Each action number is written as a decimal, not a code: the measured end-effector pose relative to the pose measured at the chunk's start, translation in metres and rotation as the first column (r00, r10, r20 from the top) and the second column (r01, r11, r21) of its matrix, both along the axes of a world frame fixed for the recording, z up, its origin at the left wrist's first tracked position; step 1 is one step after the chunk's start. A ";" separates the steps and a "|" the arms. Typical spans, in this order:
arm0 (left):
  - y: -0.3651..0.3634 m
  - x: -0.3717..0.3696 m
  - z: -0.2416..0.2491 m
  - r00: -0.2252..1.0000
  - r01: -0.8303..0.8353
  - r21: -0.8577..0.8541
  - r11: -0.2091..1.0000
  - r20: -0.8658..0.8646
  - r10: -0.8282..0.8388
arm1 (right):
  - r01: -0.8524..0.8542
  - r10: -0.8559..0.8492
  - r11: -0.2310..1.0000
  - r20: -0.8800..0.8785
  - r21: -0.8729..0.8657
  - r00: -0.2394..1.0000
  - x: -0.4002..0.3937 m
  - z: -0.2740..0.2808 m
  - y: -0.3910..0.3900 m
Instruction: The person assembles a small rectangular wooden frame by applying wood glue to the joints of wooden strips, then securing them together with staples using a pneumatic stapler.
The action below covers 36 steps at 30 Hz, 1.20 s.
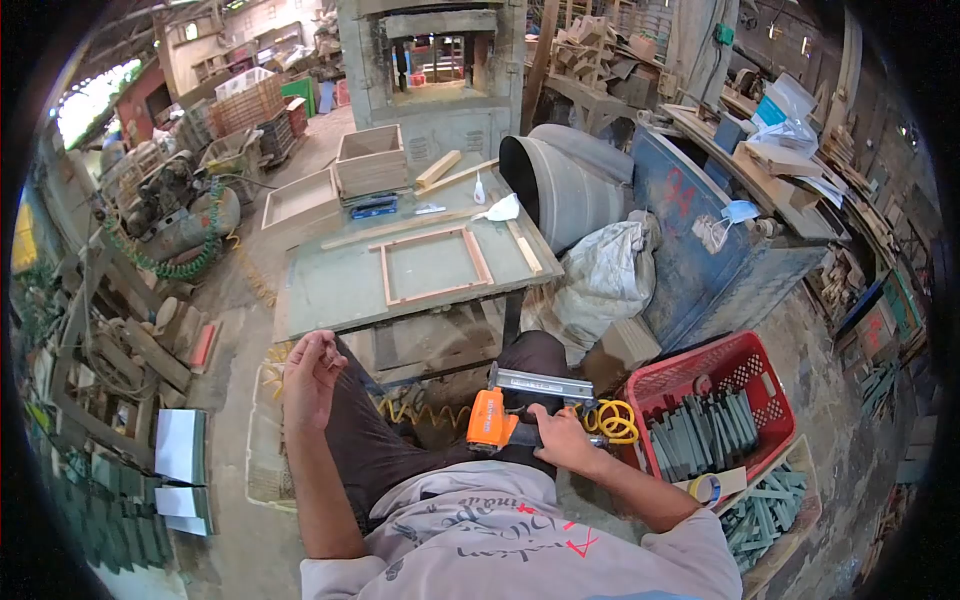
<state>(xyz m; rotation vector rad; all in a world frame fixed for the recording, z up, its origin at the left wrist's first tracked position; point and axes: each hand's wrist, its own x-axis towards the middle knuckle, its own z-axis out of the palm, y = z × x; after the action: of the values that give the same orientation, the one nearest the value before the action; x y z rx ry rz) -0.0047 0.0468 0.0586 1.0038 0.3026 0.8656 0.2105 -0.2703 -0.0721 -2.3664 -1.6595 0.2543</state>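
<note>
An orange and silver nail gun (490,421) lies across my lap, with a coiled yellow air hose (610,420) beside its handle end. My right hand (566,438) is wrapped around the handle of this tool. My left hand (313,372) is raised near the front left corner of the worktable, apart from it. Its fingers are curled with their tips together; whether something small is between them cannot be made out. On the table rests a thin rectangular wooden frame (398,298) with an open middle.
The worktable (330,285) also bears a wooden box (370,165), a white glue bottle (479,190) and wood strips. At right, a red crate (765,400) holds dark green strips beside a tape roll (705,489). White sacks (610,280) and a blue metal panel (690,240) stand behind.
</note>
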 end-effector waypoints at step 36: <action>-0.011 0.022 -0.002 0.995 0.041 0.043 0.998 -0.092 -0.037 | -0.075 0.075 0.997 0.036 -0.011 0.997 0.001 0.004 -0.001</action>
<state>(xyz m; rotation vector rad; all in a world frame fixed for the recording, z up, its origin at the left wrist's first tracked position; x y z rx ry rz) 0.0169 0.0360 0.0570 1.0898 0.3415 0.7955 0.2114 -0.2714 -0.0680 -2.3320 -1.7696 0.2335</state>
